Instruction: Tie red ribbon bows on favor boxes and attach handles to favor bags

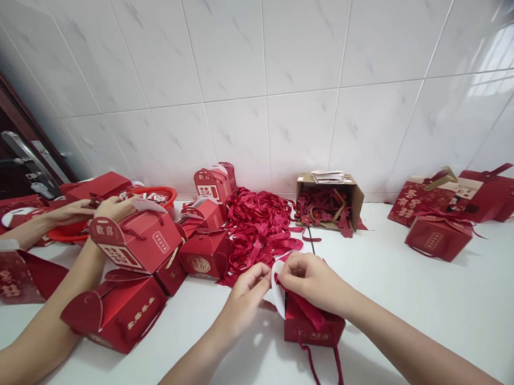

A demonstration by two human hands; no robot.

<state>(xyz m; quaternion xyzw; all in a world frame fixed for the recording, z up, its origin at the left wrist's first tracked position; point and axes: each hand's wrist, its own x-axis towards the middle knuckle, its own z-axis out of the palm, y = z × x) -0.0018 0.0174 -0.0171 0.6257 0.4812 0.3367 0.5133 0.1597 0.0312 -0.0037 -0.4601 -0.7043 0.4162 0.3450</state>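
A small red gift box with a rope handle hanging over its near side stands on the white table in front of me. My left hand pinches the edge of its raised flap, whose white inner face is toward the left. Over the box top, my right hand is closed with its fingertips at the flap, gripping a red ribbon that lies across the box. The ribbon's end is partly hidden by my fingers. Just beyond my hands lies a heap of loose red ribbons.
Another person's arms reach in from the left over an orange-red basket. Stacked red boxes stand between us. A cardboard box of red paper pieces lies by the wall. Beribboned boxes sit at right.
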